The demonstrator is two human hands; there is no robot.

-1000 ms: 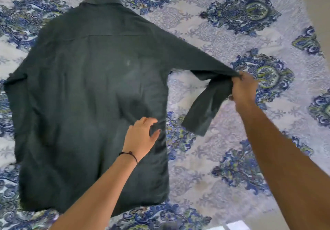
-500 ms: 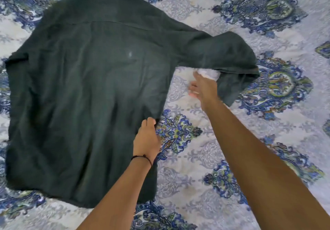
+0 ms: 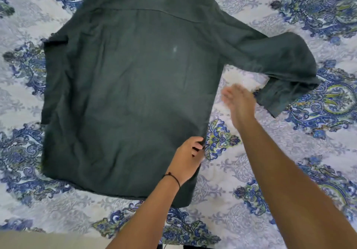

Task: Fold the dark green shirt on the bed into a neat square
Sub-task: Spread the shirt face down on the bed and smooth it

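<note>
A limp, light dark green shirt (image 3: 131, 94) lies back-up on the patterned bedspread (image 3: 289, 152), its side seam pinched in the left hand (image 3: 188, 157) while the blurred, open right hand (image 3: 238, 102) hovers empty beside the doubled-over sleeve (image 3: 286, 71), the likeliest next hold.

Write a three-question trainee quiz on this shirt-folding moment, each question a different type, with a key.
1. True or false: the left hand grips the side edge of the dark green shirt.
2. Multiple choice: the right hand is
A. gripping the collar
B. open and blurred, above the bedspread beside the sleeve
C. flat on the shirt's middle
3. Fill in: the sleeve on the right side lies bent, with its cuff end doubled back toward the ____ edge of the view.

Key: 1 true; 2 B; 3 bottom
</note>
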